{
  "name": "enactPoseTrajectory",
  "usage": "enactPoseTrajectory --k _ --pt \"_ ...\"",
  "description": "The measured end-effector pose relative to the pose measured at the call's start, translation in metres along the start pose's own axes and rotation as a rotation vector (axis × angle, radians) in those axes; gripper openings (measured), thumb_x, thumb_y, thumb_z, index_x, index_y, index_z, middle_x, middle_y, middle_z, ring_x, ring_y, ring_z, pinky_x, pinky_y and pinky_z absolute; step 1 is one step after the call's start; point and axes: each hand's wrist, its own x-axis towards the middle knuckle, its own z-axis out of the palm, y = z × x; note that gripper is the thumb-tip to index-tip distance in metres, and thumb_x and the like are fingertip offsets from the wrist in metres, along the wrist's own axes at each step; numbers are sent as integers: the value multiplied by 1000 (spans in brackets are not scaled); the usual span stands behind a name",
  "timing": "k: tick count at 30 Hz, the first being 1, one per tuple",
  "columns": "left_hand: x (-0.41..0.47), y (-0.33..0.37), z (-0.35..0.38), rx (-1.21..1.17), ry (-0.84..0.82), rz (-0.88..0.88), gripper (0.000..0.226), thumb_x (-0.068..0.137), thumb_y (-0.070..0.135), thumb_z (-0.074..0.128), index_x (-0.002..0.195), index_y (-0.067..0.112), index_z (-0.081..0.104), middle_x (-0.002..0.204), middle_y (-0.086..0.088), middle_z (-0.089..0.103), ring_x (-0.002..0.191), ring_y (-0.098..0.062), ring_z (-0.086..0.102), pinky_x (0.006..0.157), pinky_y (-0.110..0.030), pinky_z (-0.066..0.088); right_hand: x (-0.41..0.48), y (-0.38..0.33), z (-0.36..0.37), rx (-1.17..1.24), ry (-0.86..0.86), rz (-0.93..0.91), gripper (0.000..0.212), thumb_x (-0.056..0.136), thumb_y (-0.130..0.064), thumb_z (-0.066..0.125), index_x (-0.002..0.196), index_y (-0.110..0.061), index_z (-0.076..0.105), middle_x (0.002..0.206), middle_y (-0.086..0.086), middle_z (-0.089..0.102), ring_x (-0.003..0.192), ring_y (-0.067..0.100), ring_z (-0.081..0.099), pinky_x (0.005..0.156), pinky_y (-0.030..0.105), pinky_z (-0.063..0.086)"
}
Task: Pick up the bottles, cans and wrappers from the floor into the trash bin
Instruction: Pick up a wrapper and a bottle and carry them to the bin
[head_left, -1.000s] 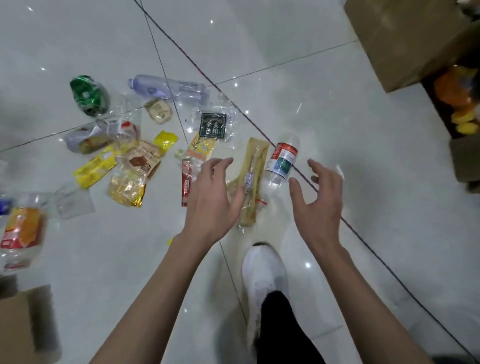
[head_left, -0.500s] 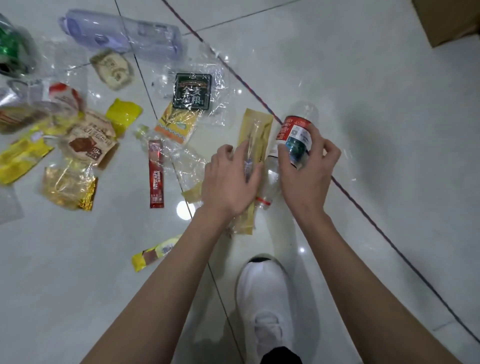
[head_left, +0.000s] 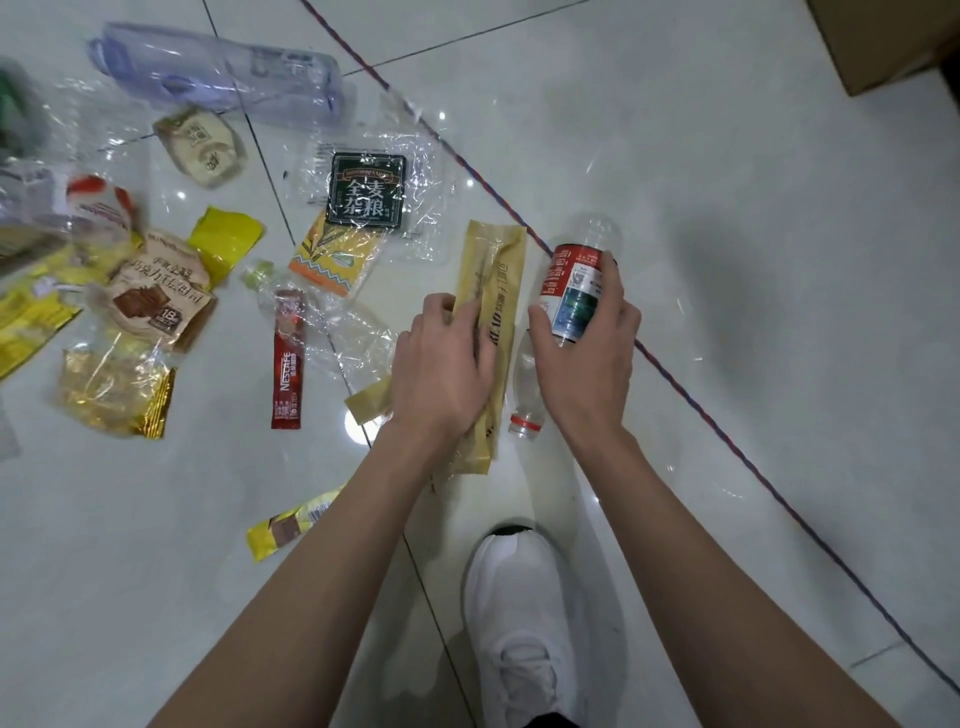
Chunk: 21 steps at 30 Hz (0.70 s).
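Since 1 s ago your 2 hands came down from hovering spread: L hand (head_left: 441, 358) now pinches the tan wrapper (head_left: 498, 270), R hand (head_left: 587, 353) wraps the red-label bottle (head_left: 569, 283), both items on the floor (head_left: 727, 364) side by side, so 2 pickups look ready to lift, bin not in view.

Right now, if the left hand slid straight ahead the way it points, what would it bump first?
The left hand grips the tan wrapper, so it would run along that. Past its far end comes the striped cord, probably; depth is hard to judge.
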Motion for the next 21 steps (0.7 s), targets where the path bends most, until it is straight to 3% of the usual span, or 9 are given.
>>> enactPoseTrajectory --k 4,8,11,21 --pt "-10 2 -16 -46 50 12 31 99 26 52 125 13 63 131 -14 52 95 -37 62 81 -44 50 -14 -8 -16 61 30 -27 84 94 -38 72 160 -35 21 143 3 41 106 4 50 89 23 45" --pt "-32 10 -60 -85 98 24 33 99 27 51 129 16 61 136 -10 48 102 -34 61 83 -44 52 -36 -31 -53 98 66 -101 83 93 -35 74 160 -34 26 141 2 43 98 -18 50 76 -3 39" --pt "-61 23 -107 -113 151 -1 34 99 29 51 130 19 60 138 -9 46 106 -33 59 83 -42 52 -64 -60 -93 103 57 -151 83 93 -32 75 160 -31 27 141 4 43 100 -31 43 77 -8 36" --pt "-224 158 -341 -165 208 27 34 100 33 49 131 24 59 135 -3 46 103 -27 60 83 -45 53 -227 -207 -295 142 28 -194 84 93 -27 76 159 -31 26 145 6 40 106 -13 48 80 -8 38"
